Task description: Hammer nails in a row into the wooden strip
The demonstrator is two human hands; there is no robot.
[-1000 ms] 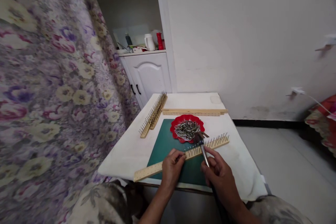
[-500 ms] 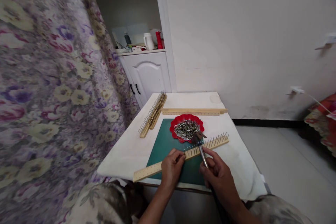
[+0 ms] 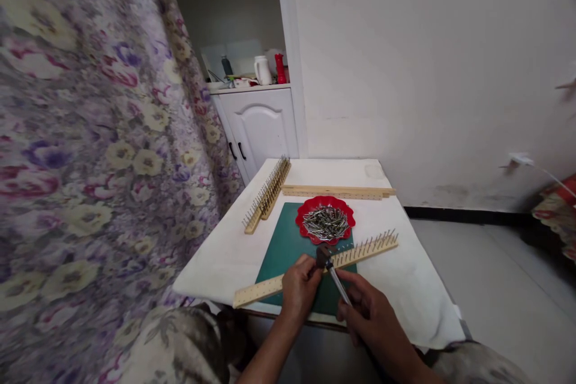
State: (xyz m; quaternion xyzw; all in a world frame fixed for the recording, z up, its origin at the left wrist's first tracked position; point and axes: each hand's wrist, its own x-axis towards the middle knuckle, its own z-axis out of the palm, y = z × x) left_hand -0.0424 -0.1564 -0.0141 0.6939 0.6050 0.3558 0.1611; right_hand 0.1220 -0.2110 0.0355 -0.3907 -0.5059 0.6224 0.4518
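A pale wooden strip [image 3: 257,292] with rows of holes lies slantwise on a green mat [image 3: 281,246]. Many nails [image 3: 366,247] stand up from its right part, while the left part has bare holes. My left hand [image 3: 299,288] rests at the middle of the strip, thumb and forefinger pinched on a nail that the hammer head now mostly hides. My right hand [image 3: 369,312] is wrapped round a claw hammer [image 3: 337,284] with a metal shaft. The hammer's dark head is right over the left fingertips.
Behind the mat's far edge sits a red scalloped bowl [image 3: 300,216] of loose nails [image 3: 326,223]. Nail-filled strips [image 3: 270,192] lie at the table's left; more wooden strips [image 3: 333,192] lie across the back. A floral curtain [image 3: 112,162] hangs left, and a white cabinet [image 3: 263,126] stands behind.
The hammer head has moved left and down, from beside the bowl to over the left fingertips. My left hand keeps its pinch on the strip. The view has shifted slightly.
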